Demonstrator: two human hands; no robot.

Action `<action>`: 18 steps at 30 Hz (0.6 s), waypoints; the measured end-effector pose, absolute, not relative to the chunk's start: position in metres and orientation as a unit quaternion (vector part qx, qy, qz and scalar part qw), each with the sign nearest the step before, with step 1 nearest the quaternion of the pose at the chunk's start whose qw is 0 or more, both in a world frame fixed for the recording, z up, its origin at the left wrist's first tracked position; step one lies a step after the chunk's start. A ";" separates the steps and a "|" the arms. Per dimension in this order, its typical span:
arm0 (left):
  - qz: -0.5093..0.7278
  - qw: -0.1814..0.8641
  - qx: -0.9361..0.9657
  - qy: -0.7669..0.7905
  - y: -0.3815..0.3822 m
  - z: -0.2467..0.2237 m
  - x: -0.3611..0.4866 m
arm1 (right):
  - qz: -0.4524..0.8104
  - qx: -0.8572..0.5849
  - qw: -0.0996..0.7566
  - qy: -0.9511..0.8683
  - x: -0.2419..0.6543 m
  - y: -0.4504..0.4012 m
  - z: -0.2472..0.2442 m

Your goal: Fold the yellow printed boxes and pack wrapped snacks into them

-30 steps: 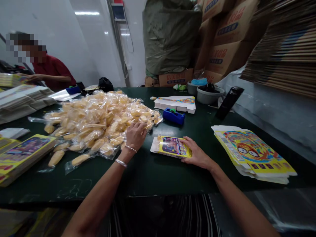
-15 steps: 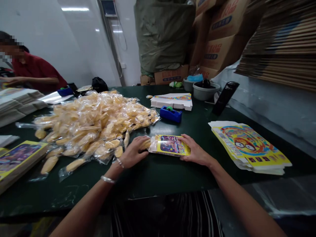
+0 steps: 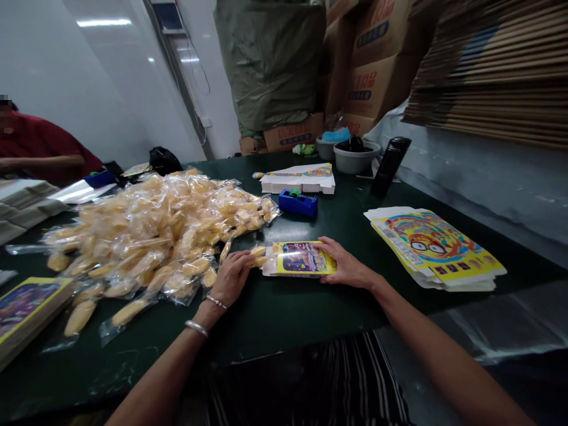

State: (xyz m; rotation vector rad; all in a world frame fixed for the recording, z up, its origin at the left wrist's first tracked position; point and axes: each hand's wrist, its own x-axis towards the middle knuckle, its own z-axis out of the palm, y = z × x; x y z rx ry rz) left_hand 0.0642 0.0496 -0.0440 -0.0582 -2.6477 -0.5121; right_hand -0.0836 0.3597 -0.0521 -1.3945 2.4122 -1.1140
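A small yellow box [image 3: 306, 258] with a purple printed face lies flat on the table, its open end toward the left. My right hand [image 3: 348, 265] is wrapped round the box's right end. At the open end, clear-wrapped yellow snack pieces [image 3: 258, 255] stick out. My left hand [image 3: 233, 275], with bracelets at the wrist, has its curled fingers closed on the outer end of this wrapped snack. Left of it spreads a large heap of wrapped snacks [image 3: 168, 219]. The left fingertips are partly hidden by the wrapper.
Behind the box stand a blue tape dispenser [image 3: 298, 203] and a stack of white cartons [image 3: 298, 182]. Flat yellow cartons [image 3: 437, 245] lie at right, near a black bottle [image 3: 391, 165]. Grey bowls [image 3: 357, 160] stand farther back. Another person in a red shirt [image 3: 48, 148] sits far left.
My left hand has drawn back a little leftward from the box, showing more wrapped snack between them. My right hand keeps its hold. The view has turned slightly right.
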 end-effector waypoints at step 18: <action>-0.329 0.140 -0.069 -0.931 0.091 -0.030 0.049 | -0.389 -0.473 0.050 0.789 -0.075 0.355 -0.047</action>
